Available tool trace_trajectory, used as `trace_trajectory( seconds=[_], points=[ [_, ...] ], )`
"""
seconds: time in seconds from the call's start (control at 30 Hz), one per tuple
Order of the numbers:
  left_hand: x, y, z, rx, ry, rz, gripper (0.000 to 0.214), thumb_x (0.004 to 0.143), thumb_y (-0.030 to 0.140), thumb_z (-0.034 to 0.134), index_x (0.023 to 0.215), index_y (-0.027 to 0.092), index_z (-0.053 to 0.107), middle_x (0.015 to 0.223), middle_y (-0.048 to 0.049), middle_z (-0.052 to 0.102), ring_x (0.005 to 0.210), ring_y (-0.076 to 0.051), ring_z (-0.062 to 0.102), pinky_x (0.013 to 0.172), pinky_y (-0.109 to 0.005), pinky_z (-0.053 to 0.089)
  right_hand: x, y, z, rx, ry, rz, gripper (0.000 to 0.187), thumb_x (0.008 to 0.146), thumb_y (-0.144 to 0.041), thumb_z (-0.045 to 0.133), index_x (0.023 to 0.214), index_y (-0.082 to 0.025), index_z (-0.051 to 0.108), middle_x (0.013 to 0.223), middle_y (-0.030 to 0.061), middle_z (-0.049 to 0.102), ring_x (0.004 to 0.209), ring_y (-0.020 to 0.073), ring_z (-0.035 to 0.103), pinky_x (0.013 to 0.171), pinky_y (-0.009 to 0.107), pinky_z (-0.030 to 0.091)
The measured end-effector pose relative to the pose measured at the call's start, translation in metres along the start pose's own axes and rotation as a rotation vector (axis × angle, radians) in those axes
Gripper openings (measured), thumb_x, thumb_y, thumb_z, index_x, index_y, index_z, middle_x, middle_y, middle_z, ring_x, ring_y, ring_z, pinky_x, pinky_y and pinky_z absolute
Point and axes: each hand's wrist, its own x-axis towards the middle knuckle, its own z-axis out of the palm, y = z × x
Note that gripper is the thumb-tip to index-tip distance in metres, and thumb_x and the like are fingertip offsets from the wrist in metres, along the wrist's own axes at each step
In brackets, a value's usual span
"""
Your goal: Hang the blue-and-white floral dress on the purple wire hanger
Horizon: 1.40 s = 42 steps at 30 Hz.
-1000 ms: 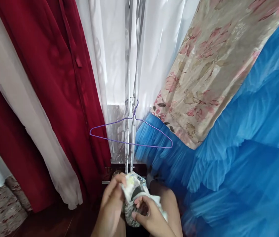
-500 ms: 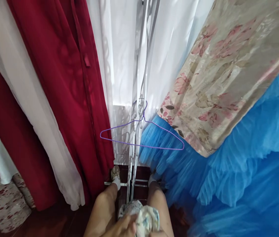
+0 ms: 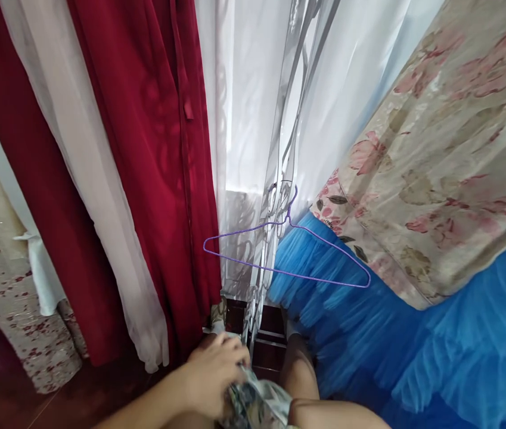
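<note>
At the bottom of the head view, a crumpled patterned cloth (image 3: pixel 259 405) in white, green and dark tones lies in front of my body, between my hands. My left hand (image 3: pixel 217 369) comes in from the lower left, its fingers curled and somewhat blurred at the cloth's upper left edge. From the lower right my right forearm (image 3: pixel 337 414) runs to the cloth, whose folds hide the fingers of that hand. Beyond the hands a purple wire hanger (image 3: pixel 288 276) hangs by its hook on a white metal rack (image 3: pixel 275 179).
Dark red fabric (image 3: pixel 158 149) and pale sheer fabric (image 3: pixel 87 137) hang at left. A floral fabric (image 3: pixel 413 196) and a blue ruffled tulle skirt (image 3: pixel 346 322) hang at right. White cloth (image 3: pixel 248 107) hangs behind the rack. Below is dark red tiled floor (image 3: pixel 114 393).
The view has shifted, so the hanger and rack appear further right. My left hand has moved up and forward over the cloth. My right forearm now shows more.
</note>
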Motion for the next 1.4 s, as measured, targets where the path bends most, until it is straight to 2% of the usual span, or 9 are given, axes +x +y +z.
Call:
trace_trajectory(
  seconds=[0.17,0.37,0.57,0.73,0.93,1.1,1.23,1.33,1.4],
  points=[
    [0.02,-0.029,-0.08,0.526,0.122,-0.045,0.005,0.074,0.03,0.073,0.073,0.025,0.075,0.104,-0.007,0.068,0.104,-0.029,0.053,0.094,-0.042,0.031,0.013,-0.051,-0.042,-0.196,-0.031,0.011,0.004,0.072,-0.021,0.069,0.071,-0.022,0.065,0.066,-0.002,0.062,0.062,0.016,0.055,0.054,0.026,0.043],
    [0.021,-0.02,-0.169,0.682,0.382,-0.235,0.029,0.088,0.05,0.061,0.092,0.026,0.076,0.098,-0.0046,0.072,0.095,-0.027,0.061,0.082,-0.035,0.037,0.071,-0.048,-0.085,-0.564,0.435,-0.12,0.043,0.085,-0.03,0.062,0.127,-0.02,0.061,0.09,0.0057,0.072,0.075,0.0218,0.064,0.063,0.029,0.047],
    [0.036,0.007,-0.208,0.687,0.533,-0.183,0.044,0.096,0.054,0.049,0.106,0.02,0.074,0.115,-0.0086,0.073,0.107,-0.029,0.065,0.094,-0.036,0.043,0.098,-0.01,-0.098,-0.872,0.552,-0.053,0.029,0.093,-0.033,0.049,0.073,-0.02,0.064,0.065,0.0038,0.065,0.063,0.0212,0.06,0.057,0.028,0.037],
    [0.045,-0.029,-0.157,0.356,0.422,-0.162,0.035,0.088,0.043,0.062,0.111,0.018,0.069,0.109,-0.0112,0.072,0.097,-0.028,0.068,0.092,-0.039,0.049,0.095,-0.005,-0.088,-0.749,0.531,-0.092,0.019,0.086,-0.019,0.051,0.09,-0.021,0.07,0.081,0.0049,0.074,0.078,0.023,0.068,0.067,0.027,0.042],
    [0.081,-0.053,-0.058,0.036,0.305,0.007,0.057,0.08,0.027,0.07,0.136,0.025,0.057,0.143,-0.0112,0.057,0.133,-0.03,0.051,0.115,-0.043,0.034,0.091,-0.018,-0.081,-0.717,0.483,-0.112,0.021,0.087,-0.018,0.052,0.092,-0.022,0.071,0.084,0.0046,0.076,0.08,0.0234,0.07,0.069,0.027,0.044],
    [0.101,-0.061,0.014,-0.061,-0.049,-0.052,0.025,0.077,0.03,0.071,0.1,0.02,0.067,0.1,-0.0059,0.072,0.096,-0.025,0.066,0.089,-0.035,0.049,0.08,-0.021,-0.086,-0.671,0.519,-0.099,0.018,0.089,-0.02,0.051,0.089,-0.021,0.069,0.081,0.0024,0.074,0.077,0.0218,0.068,0.067,0.026,0.042],
    [0.062,-0.083,0.061,-0.095,-0.156,-0.177,0.006,0.077,0.018,0.061,0.082,0.022,0.063,0.082,-0.0024,0.072,0.077,-0.022,0.067,0.073,-0.031,0.05,0.072,-0.019,-0.087,-0.614,0.491,-0.117,0.021,0.087,-0.018,0.049,0.091,-0.021,0.069,0.082,0.0013,0.073,0.077,0.0206,0.066,0.068,0.026,0.042],
    [0.027,-0.091,0.072,-0.053,-0.176,-0.255,0.049,0.071,0.021,0.07,0.118,0.024,0.059,0.102,-0.005,0.071,0.09,-0.026,0.066,0.081,-0.036,0.051,0.072,-0.017,-0.088,-0.604,0.467,-0.106,0.023,0.085,-0.015,0.048,0.089,-0.02,0.07,0.078,0.0011,0.072,0.073,0.0205,0.065,0.066,0.026,0.041],
    [0.018,-0.088,0.074,-0.024,-0.113,-0.271,0.09,0.066,0.027,0.079,0.146,0.029,0.038,0.126,-0.01,0.063,0.108,-0.031,0.062,0.095,-0.043,0.047,0.073,-0.016,-0.087,-0.611,0.469,-0.108,0.026,0.084,-0.013,0.047,0.091,-0.021,0.071,0.077,0.0011,0.072,0.074,0.0211,0.065,0.066,0.026,0.041]
  ],
)
